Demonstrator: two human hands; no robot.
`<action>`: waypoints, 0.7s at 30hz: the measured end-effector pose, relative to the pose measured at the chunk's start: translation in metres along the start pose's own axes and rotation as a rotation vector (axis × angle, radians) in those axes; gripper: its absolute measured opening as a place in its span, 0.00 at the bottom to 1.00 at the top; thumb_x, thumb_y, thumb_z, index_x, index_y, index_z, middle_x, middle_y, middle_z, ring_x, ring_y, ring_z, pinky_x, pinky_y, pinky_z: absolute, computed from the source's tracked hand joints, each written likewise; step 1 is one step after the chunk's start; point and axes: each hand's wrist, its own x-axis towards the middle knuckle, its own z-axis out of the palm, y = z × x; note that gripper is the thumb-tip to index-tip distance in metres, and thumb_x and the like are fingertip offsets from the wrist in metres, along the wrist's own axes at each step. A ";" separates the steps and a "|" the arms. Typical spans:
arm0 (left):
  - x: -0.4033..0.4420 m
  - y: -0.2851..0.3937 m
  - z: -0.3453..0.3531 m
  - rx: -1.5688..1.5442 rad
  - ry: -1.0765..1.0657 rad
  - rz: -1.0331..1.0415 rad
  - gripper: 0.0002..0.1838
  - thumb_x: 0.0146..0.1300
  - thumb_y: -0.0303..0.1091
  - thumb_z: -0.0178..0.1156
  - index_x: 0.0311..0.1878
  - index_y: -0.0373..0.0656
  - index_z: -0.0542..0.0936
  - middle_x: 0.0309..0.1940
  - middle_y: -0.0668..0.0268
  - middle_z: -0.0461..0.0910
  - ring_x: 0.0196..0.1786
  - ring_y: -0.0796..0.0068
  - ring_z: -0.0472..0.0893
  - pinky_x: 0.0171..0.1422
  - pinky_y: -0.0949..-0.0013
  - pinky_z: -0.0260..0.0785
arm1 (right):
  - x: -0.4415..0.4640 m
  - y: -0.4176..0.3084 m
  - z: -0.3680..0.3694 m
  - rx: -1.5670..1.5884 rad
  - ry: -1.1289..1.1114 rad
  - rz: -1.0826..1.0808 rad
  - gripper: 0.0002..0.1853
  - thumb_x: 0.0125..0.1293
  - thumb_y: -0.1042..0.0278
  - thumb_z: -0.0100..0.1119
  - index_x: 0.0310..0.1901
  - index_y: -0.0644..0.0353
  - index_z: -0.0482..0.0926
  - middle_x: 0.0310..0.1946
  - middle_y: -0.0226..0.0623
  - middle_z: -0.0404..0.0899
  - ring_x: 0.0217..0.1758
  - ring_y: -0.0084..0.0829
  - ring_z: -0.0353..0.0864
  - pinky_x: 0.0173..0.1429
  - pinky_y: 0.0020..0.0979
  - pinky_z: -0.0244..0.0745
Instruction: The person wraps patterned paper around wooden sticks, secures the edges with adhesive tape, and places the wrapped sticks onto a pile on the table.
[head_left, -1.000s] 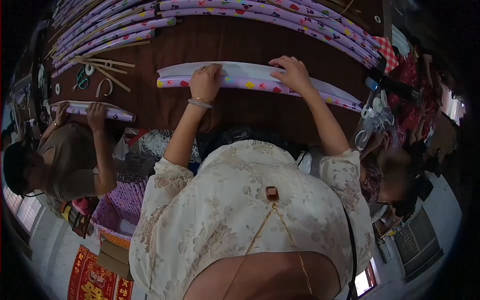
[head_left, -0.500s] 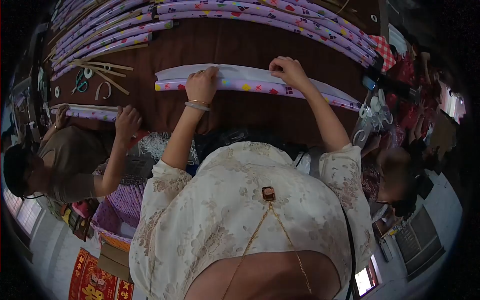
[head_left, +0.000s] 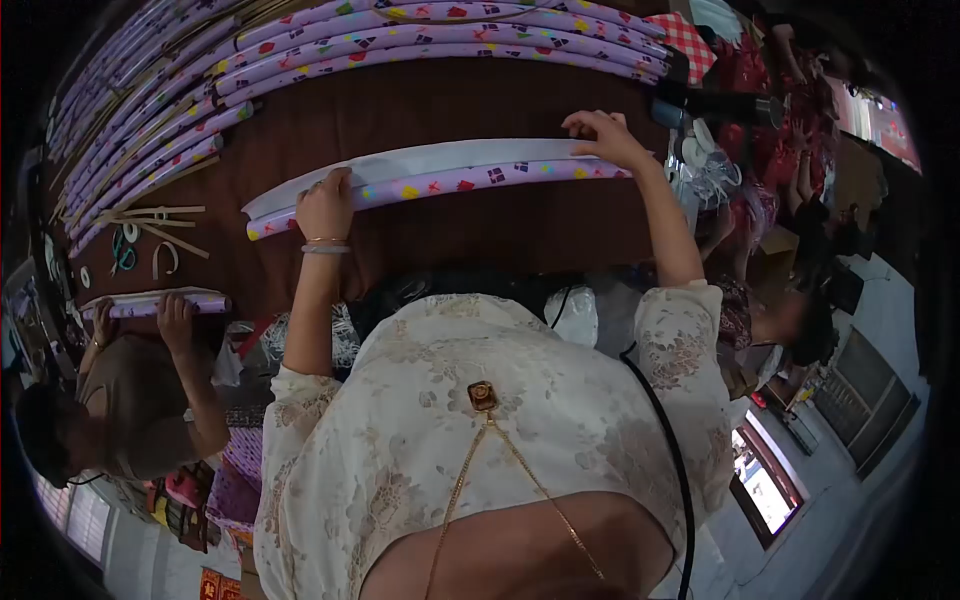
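Note:
A long roll of lilac patterned wrapping paper [head_left: 480, 179] lies across the brown-covered table in front of me, its white underside [head_left: 430, 157] showing as a strip along the far edge. Near the roll's left end my left hand [head_left: 325, 207] is closed over it, thumb and fingers gripping the paper edge. My right hand [head_left: 608, 140] is at the right end, fingers apart and bent, thumb at the white strip. A bracelet and a band circle my left wrist.
More lilac-wrapped rolls [head_left: 440, 52] lie along the table's far side. At left are wooden strips [head_left: 170, 222], scissors [head_left: 123, 252] and tape rings. A co-worker's hand [head_left: 175, 318] holds a shorter roll [head_left: 215, 303]. A black cylindrical object [head_left: 725, 105] lies at right.
The view has shifted, so the table things appear further left. My right hand has moved right along the roll towards its end. My left hand stays near the left end.

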 end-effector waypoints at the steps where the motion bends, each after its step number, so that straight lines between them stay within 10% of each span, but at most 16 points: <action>1: 0.001 0.000 -0.001 0.019 -0.012 -0.011 0.07 0.57 0.37 0.53 0.37 0.54 0.79 0.23 0.60 0.79 0.27 0.61 0.79 0.36 0.60 0.68 | -0.003 0.011 -0.001 0.004 0.001 0.005 0.20 0.49 0.64 0.66 0.46 0.49 0.75 0.36 0.27 0.75 0.44 0.27 0.70 0.58 0.32 0.49; 21: 0.004 -0.011 -0.006 0.036 -0.031 -0.049 0.06 0.58 0.40 0.52 0.35 0.56 0.79 0.20 0.60 0.78 0.24 0.57 0.79 0.34 0.58 0.70 | -0.004 0.033 -0.008 0.136 -0.017 -0.057 0.14 0.48 0.66 0.66 0.35 0.58 0.74 0.29 0.29 0.74 0.35 0.25 0.72 0.49 0.29 0.64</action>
